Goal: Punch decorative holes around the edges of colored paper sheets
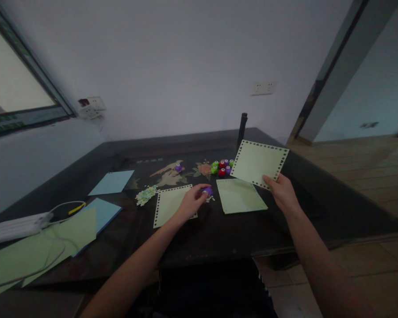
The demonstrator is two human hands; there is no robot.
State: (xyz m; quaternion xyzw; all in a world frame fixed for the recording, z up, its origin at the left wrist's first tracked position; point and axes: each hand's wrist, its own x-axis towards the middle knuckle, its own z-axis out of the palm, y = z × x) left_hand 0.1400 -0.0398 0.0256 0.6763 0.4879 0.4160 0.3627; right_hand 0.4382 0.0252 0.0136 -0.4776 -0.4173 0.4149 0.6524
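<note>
My left hand [195,198] closes around a small purple craft punch [208,191], low over the table beside a punched pale green sheet [172,201]. Small paper bits [210,199] lie by that punch. Between the thumb and fingers of my right hand [281,190] is a raised, tilted pale green paper sheet [260,162] with small holes along its edges. Below it rests a stack of pale green paper [240,196]. Several green, red and purple punches [222,168] stand grouped behind the stack. Another purple punch [178,167] sits farther back, alone.
A pile of paper cut-outs [146,195] lies left of the punched sheet. Blue sheets [112,182], larger green sheets [66,234] and a white power strip [18,227] with cable occupy the table's left side. A black post [242,128] rises at the back, near the wall.
</note>
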